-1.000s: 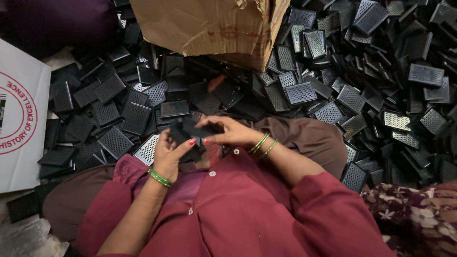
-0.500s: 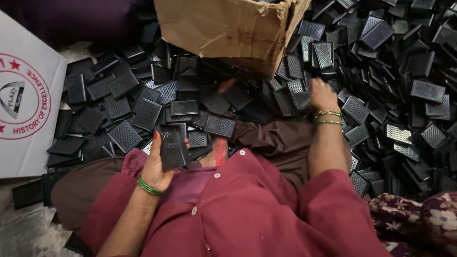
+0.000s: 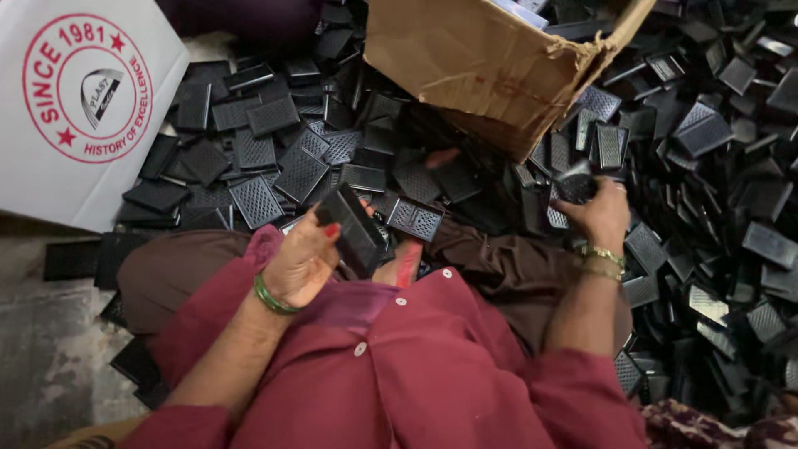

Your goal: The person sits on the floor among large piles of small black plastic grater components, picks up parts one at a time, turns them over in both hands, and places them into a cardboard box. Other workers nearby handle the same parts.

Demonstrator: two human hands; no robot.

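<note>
Right hand (image 3: 600, 218) now off the heap, its black piece (image 3: 573, 185) half-hidden.

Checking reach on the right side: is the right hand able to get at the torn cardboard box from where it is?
Probably yes: the right hand grips a black part just below the cardboard box, nothing between them.

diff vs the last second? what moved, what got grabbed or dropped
A second ago both hands met on one black part over the lap. The right hand let go, swung out to the pile of black grid parts and now closes its grip on a loose part there. The left hand kept the black part, now tilted. Cardboard box and white carton stayed.
</note>
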